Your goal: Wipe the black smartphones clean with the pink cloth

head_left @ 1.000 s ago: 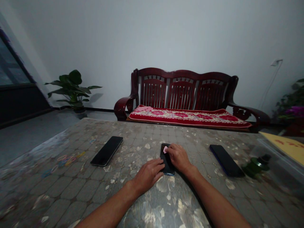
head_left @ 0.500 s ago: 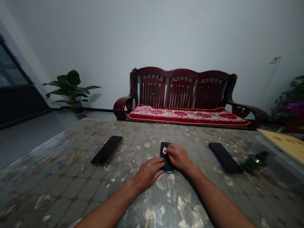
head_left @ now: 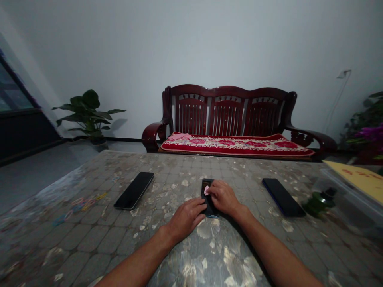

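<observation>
A dark phone [head_left: 207, 199] lies face up on the patterned table [head_left: 119, 239] in front of me. My left hand [head_left: 185, 217] rests against the phone's near left edge, fingers curled on it and steadying it. My right hand [head_left: 223, 196] lies over the phone's right side and pinches a small pink piece [head_left: 206, 190], perhaps a cloth or wipe, against the screen near its far end.
A second black phone [head_left: 134, 190] lies to the left, a third dark phone [head_left: 283, 191] to the right. Coloured rubber bands [head_left: 85, 201] are scattered at far left. A green bottle [head_left: 318, 202], a clear box with a yellow sheet [head_left: 356, 177] and a wooden bench [head_left: 233, 123] stand beyond.
The pink piece under my right fingers has slid slightly down and left on the screen. My left hand stays against the phone. The view shifted a little.
</observation>
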`<state>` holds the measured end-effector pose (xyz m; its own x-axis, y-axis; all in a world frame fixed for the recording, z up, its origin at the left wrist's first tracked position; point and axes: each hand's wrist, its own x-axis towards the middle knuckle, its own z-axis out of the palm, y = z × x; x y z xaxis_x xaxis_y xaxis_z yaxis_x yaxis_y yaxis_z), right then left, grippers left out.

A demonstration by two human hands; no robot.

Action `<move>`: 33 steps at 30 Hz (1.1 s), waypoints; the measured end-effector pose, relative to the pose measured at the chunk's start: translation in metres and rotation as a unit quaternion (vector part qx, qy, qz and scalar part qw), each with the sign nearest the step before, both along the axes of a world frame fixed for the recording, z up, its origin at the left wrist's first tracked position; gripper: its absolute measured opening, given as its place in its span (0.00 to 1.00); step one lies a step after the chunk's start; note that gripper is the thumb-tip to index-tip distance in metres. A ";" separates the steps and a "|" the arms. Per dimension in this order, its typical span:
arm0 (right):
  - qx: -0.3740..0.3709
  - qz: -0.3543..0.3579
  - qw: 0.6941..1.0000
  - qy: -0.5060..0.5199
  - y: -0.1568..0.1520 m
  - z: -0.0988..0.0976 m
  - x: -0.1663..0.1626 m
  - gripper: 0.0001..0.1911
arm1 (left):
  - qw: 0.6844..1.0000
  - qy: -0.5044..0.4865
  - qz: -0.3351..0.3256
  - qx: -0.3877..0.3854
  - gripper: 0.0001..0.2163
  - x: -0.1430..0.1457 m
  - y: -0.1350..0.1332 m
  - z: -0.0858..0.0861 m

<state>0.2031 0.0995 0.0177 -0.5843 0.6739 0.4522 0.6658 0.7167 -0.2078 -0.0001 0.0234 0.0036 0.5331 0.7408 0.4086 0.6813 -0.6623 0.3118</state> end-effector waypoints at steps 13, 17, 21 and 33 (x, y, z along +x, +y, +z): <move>-0.016 -0.051 0.999 0.005 0.011 0.000 0.009 0.14 | 1.000 -0.003 -0.001 0.004 0.14 -0.003 0.002 -0.007; -0.015 0.035 0.999 -0.018 0.003 0.001 0.007 0.14 | 1.000 -0.006 -0.005 0.010 0.13 -0.001 0.001 -0.003; 0.000 -0.021 1.000 -0.012 0.012 0.001 0.009 0.14 | 1.000 -0.006 0.000 0.014 0.13 -0.001 0.001 -0.005; -0.015 0.053 0.998 -0.014 0.008 0.000 0.001 0.14 | 1.000 -0.013 -0.007 0.008 0.12 0.000 -0.001 0.001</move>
<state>0.2041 0.1077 0.0177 -0.6646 0.6207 0.4160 0.5929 0.7768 -0.2120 0.0001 0.0224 0.0044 0.5319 0.7269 0.4343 0.6635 -0.6764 0.3196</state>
